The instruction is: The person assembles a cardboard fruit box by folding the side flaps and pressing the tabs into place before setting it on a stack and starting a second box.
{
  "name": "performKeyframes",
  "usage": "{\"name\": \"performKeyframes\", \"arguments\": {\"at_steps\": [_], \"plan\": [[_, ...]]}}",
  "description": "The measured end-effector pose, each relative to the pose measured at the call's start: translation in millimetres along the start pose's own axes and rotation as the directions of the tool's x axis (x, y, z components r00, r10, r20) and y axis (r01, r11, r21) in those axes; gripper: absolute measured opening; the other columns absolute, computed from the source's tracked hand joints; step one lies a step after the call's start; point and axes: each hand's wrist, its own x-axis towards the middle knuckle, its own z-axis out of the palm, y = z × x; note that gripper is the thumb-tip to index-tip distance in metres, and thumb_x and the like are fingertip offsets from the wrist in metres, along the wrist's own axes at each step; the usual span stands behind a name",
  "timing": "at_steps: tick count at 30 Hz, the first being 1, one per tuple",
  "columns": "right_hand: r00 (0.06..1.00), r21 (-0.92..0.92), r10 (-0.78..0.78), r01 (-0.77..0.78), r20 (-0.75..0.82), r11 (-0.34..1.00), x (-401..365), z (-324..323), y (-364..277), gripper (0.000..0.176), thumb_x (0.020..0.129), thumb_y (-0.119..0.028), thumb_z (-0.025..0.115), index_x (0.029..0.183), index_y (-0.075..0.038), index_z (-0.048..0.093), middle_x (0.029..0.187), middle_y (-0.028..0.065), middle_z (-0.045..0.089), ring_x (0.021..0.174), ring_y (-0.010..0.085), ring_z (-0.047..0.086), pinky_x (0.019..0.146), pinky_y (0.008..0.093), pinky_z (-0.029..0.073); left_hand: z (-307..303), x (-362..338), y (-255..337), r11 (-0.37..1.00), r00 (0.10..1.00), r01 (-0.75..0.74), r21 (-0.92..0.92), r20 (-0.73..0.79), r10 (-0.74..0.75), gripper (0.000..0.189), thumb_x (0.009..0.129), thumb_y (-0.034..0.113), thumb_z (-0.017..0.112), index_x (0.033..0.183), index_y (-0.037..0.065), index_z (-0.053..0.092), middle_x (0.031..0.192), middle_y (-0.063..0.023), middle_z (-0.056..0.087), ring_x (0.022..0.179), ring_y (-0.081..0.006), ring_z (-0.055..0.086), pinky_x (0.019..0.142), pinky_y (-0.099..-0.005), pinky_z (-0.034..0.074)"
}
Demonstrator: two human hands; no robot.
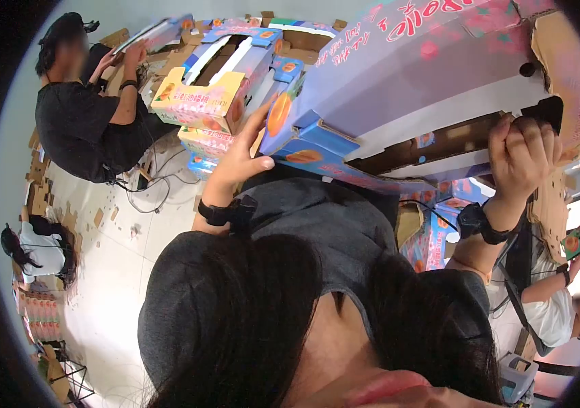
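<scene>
A large printed cardboard box (433, 95), purple and blue with peach pictures, is held tilted in front of my chest. It has a long cut-out slot, with brown cardboard showing inside. My left hand (245, 146) holds the box at its left end, thumb along the lower edge and fingers up the side. At the right end, my right hand (524, 153) has its fingers curled over the slot's edge, the fingertips partly hidden inside. Both wrists wear black bands.
Ahead to the left, similar boxes (201, 95) are stacked. More printed boxes (436, 234) stand below the held one. A person in black (86, 115) handles a flat carton at left. Other people in white (48, 248) work nearby. Cables (160, 183) and cardboard scraps lie on the floor.
</scene>
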Motion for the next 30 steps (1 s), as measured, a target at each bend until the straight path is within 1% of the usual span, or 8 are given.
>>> {"name": "performKeyframes", "arguments": {"at_steps": [4,5,9,13,16,20,26,30], "plan": [[0.993,-0.03,0.017,-0.013,0.119,0.999,12.3,-10.8,-7.1,0.021,0.07,-0.011,0.077,0.063,-0.008,0.057,0.08,0.0033,0.063,0.079,0.0243,0.058,0.072,0.0381,0.044,5.2,4.8,-4.5,0.99,0.988,-0.032,0.137,0.154,0.011,0.116,0.069,0.04,0.084,0.155,0.004,0.015,0.156,-0.0191,0.027,0.144,-0.0285,0.027,0.118,-0.0403,0.018],[0.991,0.016,-0.008,0.005,0.131,1.0,13.8,-12.0,-10.1,0.021,0.069,-0.011,0.077,0.063,-0.007,0.057,0.079,0.0029,0.061,0.082,0.0242,0.058,0.075,0.0395,0.046,7.5,6.5,-4.6,0.965,0.983,-0.066,0.256,0.185,0.018,0.125,0.064,0.032,0.09,0.156,0.006,0.01,0.156,-0.0198,0.027,0.145,-0.0287,0.026,0.118,-0.0404,0.017],[0.981,0.137,-0.051,0.026,0.186,0.99,16.1,4.3,-26.4,0.022,0.071,-0.011,0.075,0.062,-0.007,0.055,0.075,0.0032,0.056,0.084,0.0237,0.059,0.074,0.0382,0.049,32.9,21.9,-3.9,0.998,0.979,-0.05,0.044,0.202,0.04,0.133,0.057,0.024,0.093,0.156,0.006,0.007,0.156,-0.0196,0.027,0.145,-0.0281,0.026,0.118,-0.0393,0.017],[0.992,0.132,-0.018,0.001,0.124,0.991,13.7,12.0,-27.2,0.024,0.07,-0.01,0.077,0.061,-0.008,0.054,0.076,0.0031,0.058,0.082,0.0243,0.059,0.075,0.0404,0.05,40.8,35.0,-5.4,0.987,0.961,0.148,-0.066,0.246,-0.128,0.125,0.061,0.026,0.09,0.155,0.003,0.011,0.156,-0.0164,0.028,0.144,-0.0258,0.026,0.117,-0.0385,0.02],[1.0,0.179,0.01,-0.015,0.03,0.984,5.7,18.9,-30.7,0.025,0.069,-0.009,0.078,0.062,-0.007,0.054,0.077,0.0035,0.059,0.084,0.026,0.061,0.079,0.0432,0.052,43.3,42.6,-19.6,0.965,0.968,0.168,-0.203,0.219,-0.122,0.118,0.067,0.03,0.086,0.155,0.002,0.013,0.156,-0.0162,0.026,0.144,-0.0254,0.026,0.117,-0.038,0.02],[0.986,0.288,0.162,-0.168,0.046,0.943,-32.1,9.3,-55.2,0.016,0.067,-0.01,0.08,0.071,-0.008,0.065,0.089,0.0038,0.067,0.098,0.0284,0.066,0.092,0.0468,0.052,57.3,46.8,-20.6,0.995,0.98,0.037,-0.088,0.2,-0.018,0.111,0.072,0.033,0.082,0.155,0.002,0.015,0.153,-0.0161,0.032,0.141,-0.0258,0.032,0.116,-0.0389,0.022],[0.885,0.334,0.256,-0.395,0.389,0.856,-94.8,0.2,-106.3,0.033,0.071,-0.034,0.077,0.09,-0.008,0.07,0.113,0.0103,0.066,0.126,0.0324,0.053,0.11,0.0545,0.033,62.1,61.8,-20.2,0.987,0.983,0.087,-0.138,0.175,-0.062,0.101,0.08,0.036,0.076,0.156,0.006,0.015,0.147,-0.0194,0.038,0.135,-0.0266,0.039,0.112,-0.0378,0.029],[0.82,0.443,0.121,-0.419,0.56,0.793,-106.5,-2.6,-119.6,0.049,0.07,-0.044,0.077,0.1,-0.007,0.067,0.119,0.0115,0.063,0.135,0.0323,0.044,0.115,0.057,0.022,63.9,68.2,-21.3,0.97,0.975,0.171,-0.175,0.169,-0.142,0.107,0.083,0.032,0.074,0.157,0.011,-0.002,0.146,-0.0216,0.039,0.134,-0.0275,0.04,0.11,-0.0371,0.031]]}}
